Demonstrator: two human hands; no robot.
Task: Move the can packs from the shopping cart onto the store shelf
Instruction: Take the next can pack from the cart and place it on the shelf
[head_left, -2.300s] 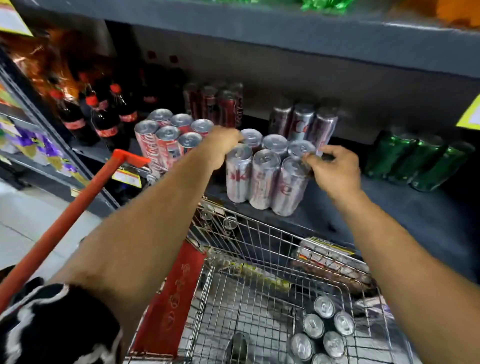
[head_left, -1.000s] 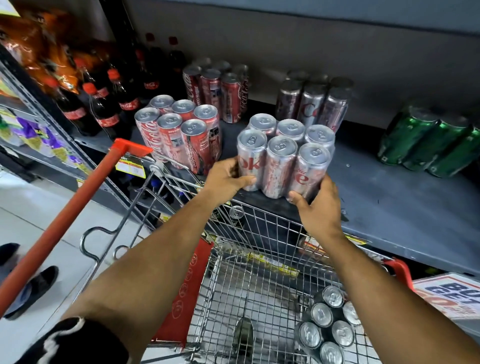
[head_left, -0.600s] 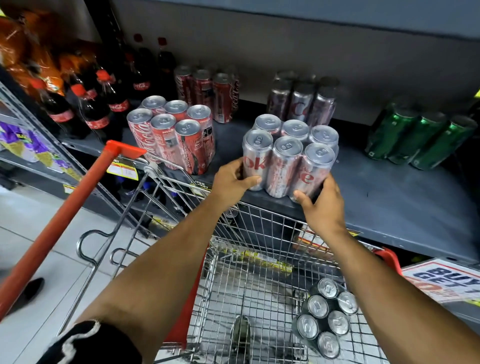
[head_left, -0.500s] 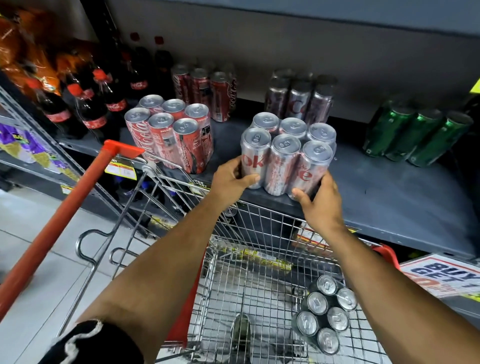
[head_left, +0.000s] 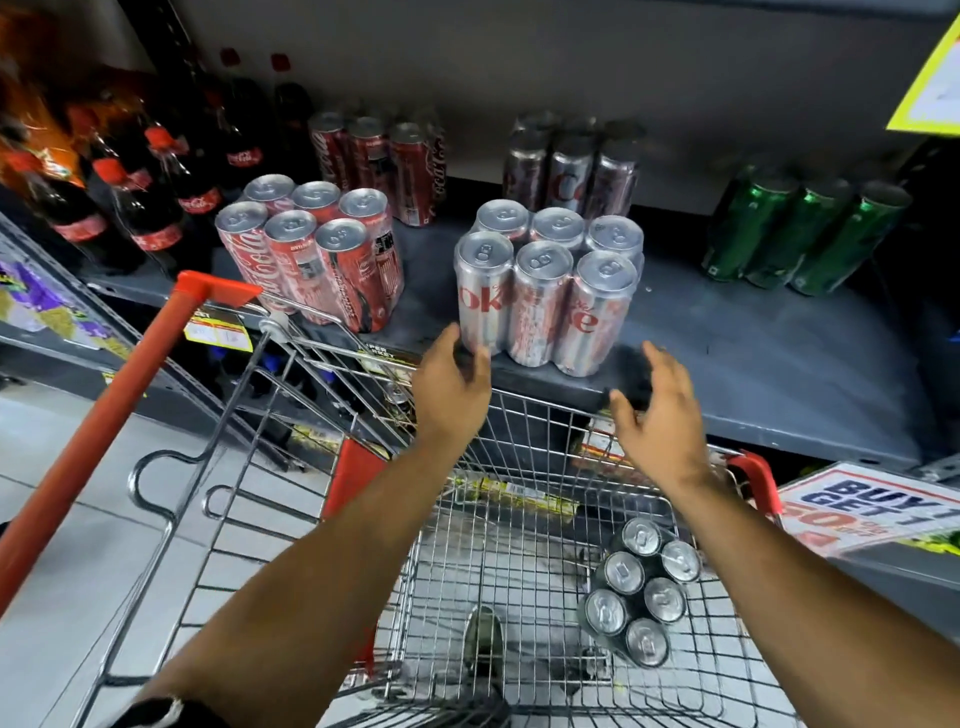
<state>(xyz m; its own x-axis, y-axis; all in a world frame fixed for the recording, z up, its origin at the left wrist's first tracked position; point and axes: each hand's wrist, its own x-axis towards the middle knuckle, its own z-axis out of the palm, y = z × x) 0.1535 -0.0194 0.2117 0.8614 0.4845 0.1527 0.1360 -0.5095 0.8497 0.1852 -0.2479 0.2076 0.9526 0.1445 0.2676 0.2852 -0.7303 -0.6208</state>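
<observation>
A silver pack of several diet cola cans (head_left: 545, 296) stands upright at the front edge of the grey store shelf (head_left: 753, 364). My left hand (head_left: 452, 384) is just below its left corner, fingertips near or brushing the nearest can, fingers apart. My right hand (head_left: 660, 415) hovers clear of the pack to its lower right, fingers spread, empty. A dark pack of several cans (head_left: 639, 590) lies in the wire shopping cart (head_left: 519, 519), at its right side.
A red cola can pack (head_left: 317, 254) stands left of the silver one, with more red (head_left: 379, 161), silver (head_left: 571, 166) and green (head_left: 805, 234) packs behind. Cola bottles (head_left: 135, 208) fill the far left. The cart's red handle (head_left: 119, 410) crosses the left. A promo sign (head_left: 872, 509) sits lower right.
Both hands gripped the silver pack's sides half a second ago. Now they have drawn back toward the cart, the right one fully off it. The pack stays on the shelf.
</observation>
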